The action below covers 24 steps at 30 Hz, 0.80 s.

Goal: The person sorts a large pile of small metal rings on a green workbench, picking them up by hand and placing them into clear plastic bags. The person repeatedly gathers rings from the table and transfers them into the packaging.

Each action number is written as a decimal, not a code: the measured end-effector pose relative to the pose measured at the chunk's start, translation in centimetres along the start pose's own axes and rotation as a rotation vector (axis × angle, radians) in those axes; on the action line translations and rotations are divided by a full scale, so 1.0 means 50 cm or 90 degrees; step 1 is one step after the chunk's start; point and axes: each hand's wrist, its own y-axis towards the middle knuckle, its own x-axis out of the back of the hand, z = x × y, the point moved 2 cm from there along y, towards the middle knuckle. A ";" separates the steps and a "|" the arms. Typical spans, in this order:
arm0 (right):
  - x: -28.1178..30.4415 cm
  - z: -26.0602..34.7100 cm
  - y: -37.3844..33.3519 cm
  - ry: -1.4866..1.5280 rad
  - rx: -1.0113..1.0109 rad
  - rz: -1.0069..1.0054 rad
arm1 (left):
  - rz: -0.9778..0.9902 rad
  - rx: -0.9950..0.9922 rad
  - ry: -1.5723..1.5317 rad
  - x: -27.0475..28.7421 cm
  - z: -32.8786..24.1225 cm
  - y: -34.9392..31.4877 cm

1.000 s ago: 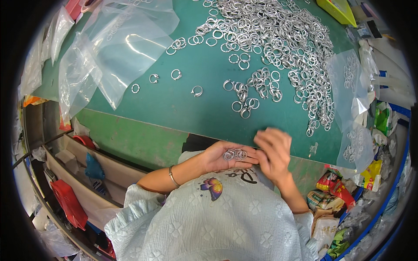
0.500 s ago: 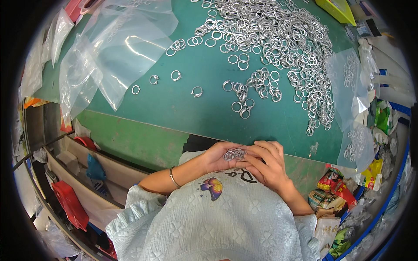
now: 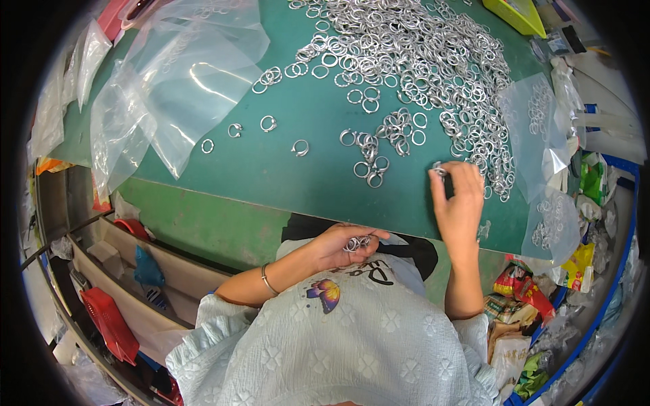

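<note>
Close to my body, below the table edge, my left hand [image 3: 333,247] cups several silver rings [image 3: 358,243] in its curled fingers. My right hand [image 3: 460,203] is over the table at the right, pinching a small silver ring [image 3: 439,170] between thumb and fingertips; whether it is only one I cannot tell. Beyond and beside it spreads a large heap of silver rings [image 3: 433,74]. A small cluster of rings [image 3: 369,145] lies to the left of my right hand. Farther left are a few single rings, among them an open-ended one [image 3: 300,147].
Clear plastic bags [image 3: 183,81] lie on the green table [image 3: 271,183] at the left. Bags with rings inside [image 3: 552,220] hang over its right edge. A yellow-green tray [image 3: 518,17] stands at the back right. An open drawer [image 3: 169,284] is at lower left.
My right hand has left my left hand and moved up and right to the heap's near edge, with something silver in its fingertips. My left hand stays in place with its rings.
</note>
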 end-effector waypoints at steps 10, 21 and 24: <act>-0.003 0.028 0.039 -0.086 0.042 0.022 | -0.039 0.030 0.059 -0.004 -0.005 0.005; 0.021 0.060 -0.118 0.146 0.188 0.283 | -0.092 0.048 -0.074 -0.047 -0.014 0.000; 0.022 0.059 -0.042 0.093 0.106 0.194 | 0.050 0.043 -0.099 -0.018 -0.003 0.013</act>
